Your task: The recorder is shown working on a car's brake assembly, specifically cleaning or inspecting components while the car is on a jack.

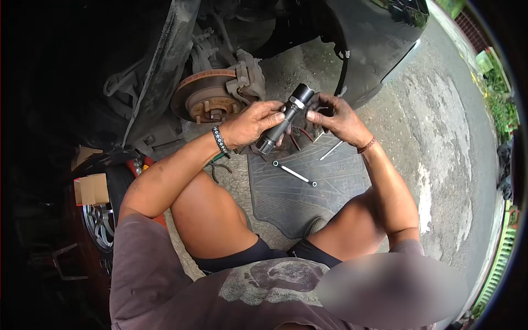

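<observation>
A black flashlight [280, 125] with a silver ring near its head is held tilted in front of me, its head up and to the right. My left hand [254, 125] is closed round its barrel, the thumb lying along the upper side. Beside the flashlight's head, my right hand [340, 120] has its fingers curled toward the thumb. Something dark shows between them, but I cannot make out what it is. Beyond my hands sit a rusty brake disc [206, 96] and its caliper [246, 77], with the wheel off.
A dark rubber mat [308, 206] lies on the ground between my legs, with a double-ended wrench [295, 174] on it. Pliers with red handles [300, 137] and green-handled pliers [220, 165] lie nearby. An open cardboard box [92, 190] rests on a wheel [99, 225] at left. Car bodywork [379, 41] overhangs the far side.
</observation>
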Available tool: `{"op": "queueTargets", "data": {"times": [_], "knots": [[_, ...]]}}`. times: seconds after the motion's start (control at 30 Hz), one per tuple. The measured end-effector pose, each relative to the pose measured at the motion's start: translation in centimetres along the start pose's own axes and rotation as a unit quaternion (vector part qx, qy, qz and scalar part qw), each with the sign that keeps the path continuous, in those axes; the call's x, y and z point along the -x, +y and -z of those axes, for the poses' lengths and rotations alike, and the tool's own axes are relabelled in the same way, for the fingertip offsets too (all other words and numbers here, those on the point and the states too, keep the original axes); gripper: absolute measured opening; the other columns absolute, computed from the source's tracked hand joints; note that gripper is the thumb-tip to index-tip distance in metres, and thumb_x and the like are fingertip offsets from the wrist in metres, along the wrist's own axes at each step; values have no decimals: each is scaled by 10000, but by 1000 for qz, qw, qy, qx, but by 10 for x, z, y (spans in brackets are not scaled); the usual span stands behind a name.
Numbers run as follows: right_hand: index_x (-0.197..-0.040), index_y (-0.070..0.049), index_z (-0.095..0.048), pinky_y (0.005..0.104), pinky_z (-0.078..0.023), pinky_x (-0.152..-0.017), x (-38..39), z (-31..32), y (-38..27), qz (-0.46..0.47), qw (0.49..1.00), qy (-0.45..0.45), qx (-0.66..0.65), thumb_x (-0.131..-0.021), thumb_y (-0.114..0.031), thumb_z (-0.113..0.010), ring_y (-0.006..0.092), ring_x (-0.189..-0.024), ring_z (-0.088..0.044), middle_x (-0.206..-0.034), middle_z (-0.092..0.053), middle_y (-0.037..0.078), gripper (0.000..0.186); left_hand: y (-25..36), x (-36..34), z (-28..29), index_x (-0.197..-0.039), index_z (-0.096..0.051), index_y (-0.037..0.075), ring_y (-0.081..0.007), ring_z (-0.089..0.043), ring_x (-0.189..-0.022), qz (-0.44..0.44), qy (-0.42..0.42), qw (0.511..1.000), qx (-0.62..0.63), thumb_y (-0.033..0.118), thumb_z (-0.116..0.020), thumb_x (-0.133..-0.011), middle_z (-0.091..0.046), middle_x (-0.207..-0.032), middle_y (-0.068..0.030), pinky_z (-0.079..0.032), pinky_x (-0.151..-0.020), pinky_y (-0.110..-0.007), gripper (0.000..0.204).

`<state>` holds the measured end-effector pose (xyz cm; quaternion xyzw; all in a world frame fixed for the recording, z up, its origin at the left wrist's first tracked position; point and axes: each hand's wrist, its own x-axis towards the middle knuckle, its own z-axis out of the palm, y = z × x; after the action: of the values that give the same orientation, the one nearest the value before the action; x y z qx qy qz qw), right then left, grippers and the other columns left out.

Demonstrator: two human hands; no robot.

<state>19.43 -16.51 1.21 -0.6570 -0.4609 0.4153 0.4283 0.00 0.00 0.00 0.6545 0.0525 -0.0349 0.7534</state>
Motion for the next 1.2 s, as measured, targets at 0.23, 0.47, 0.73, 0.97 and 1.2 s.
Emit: {"op": "queueTargets", "data": {"times": [0.23, 0.47, 0.73, 0.97, 1.2], "knots": [[-1168, 15, -604, 204, -420, -498, -11, -12, 23, 63, 990, -30, -121, -887, -282, -725, 45, -599, -523, -781, -621, 2, 426, -4, 0, 3, -1253, -472, -21, -138, -637, -738, 16, -13, 999, -26, 259, -486, -1020, -623, -951, -91, -544, -691, -268, 364], [-1128, 0, -615, 218, -419, -491, -11, -13, 25, 18, 996, -19, -87, -869, -425, -715, 52, -584, -528, -757, -608, 0, 507, -7, 2, -6, -1291, -420, -27, -176, -656, -761, 33, -29, 998, 48, 240, -469, -1025, -631, -944, -95, -564, -696, -297, 381], [-1004, 6, -620, 263, -547, -606, -6, -11, 24, -47, 992, -26, -117, -953, -411, -602, 144, -677, -658, -857, -673, 84, 420, 2, -3, -15, -1237, -422, -46, -194, -686, -876, 69, 119, 989, 47, 227, -593, -968, -646, -968, -146, -593, -780, -340, 419], [-1059, 49, -587, 326, -589, -761, 6, -48, 10, -124, 960, -103, -228, -980, -332, -572, 227, -833, -707, -937, -680, 147, 390, 0, -15, -8, -1207, -450, -24, -158, -660, -857, 39, 239, 970, -27, 285, -711, -891, -659, -1004, -139, -547, -654, -279, 513], [-1060, 42, -593, 306, -571, -726, 7, -58, 12, -79, 975, -73, -196, -972, -299, -597, 185, -777, -686, -895, -676, 114, 351, -9, -18, 0, -1269, -477, -13, -135, -609, -935, 45, 230, 971, 45, 318, -678, -912, -639, -1071, -100, -491, -723, -272, 527]]}}
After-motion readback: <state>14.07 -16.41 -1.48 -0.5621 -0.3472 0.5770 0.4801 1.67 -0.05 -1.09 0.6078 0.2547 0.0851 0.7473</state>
